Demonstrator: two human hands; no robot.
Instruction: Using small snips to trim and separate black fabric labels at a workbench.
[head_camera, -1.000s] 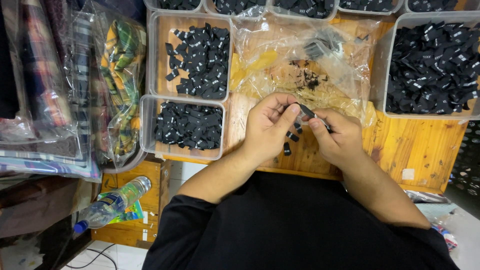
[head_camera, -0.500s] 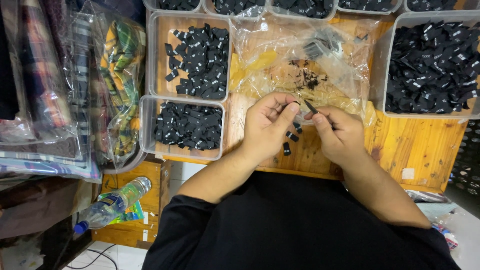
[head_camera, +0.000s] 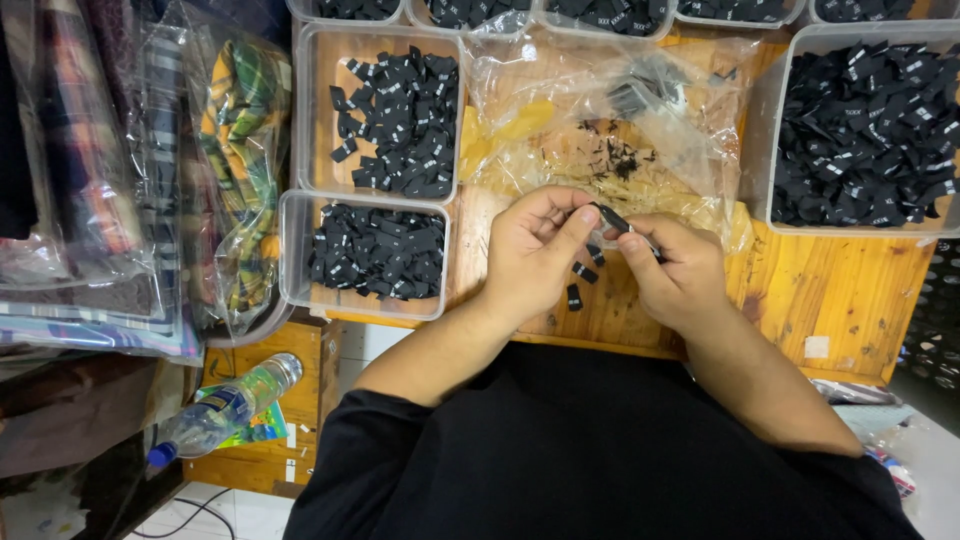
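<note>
Between the two hands, over the wooden table (head_camera: 850, 300), sits a small black fabric label (head_camera: 612, 218), narrow, dark, with a pale edge; any marking on it is too small to make out. Left hand (head_camera: 535, 255): thumb and forefinger pressed together on the label's near end. Right hand (head_camera: 675, 270): fingers curled in, pinching the same label from the other side. Label is held just above the tabletop, tilted, spanning the gap between both sets of fingertips.

Directly under the hands: three loose black labels (head_camera: 583, 275) lying flat on the wood, apart from one another. Just beyond the hands: crumpled clear plastic bag (head_camera: 620, 130) with dark scraps inside. Left of the hands: two clear trays (head_camera: 300, 245) of black labels, one behind the other. Right: larger clear bin (head_camera: 775, 130) heaped with the same labels. Far left: bagged plaid fabric (head_camera: 240, 150). Lower left, below table edge: plastic bottle (head_camera: 225, 412) on its side.
</note>
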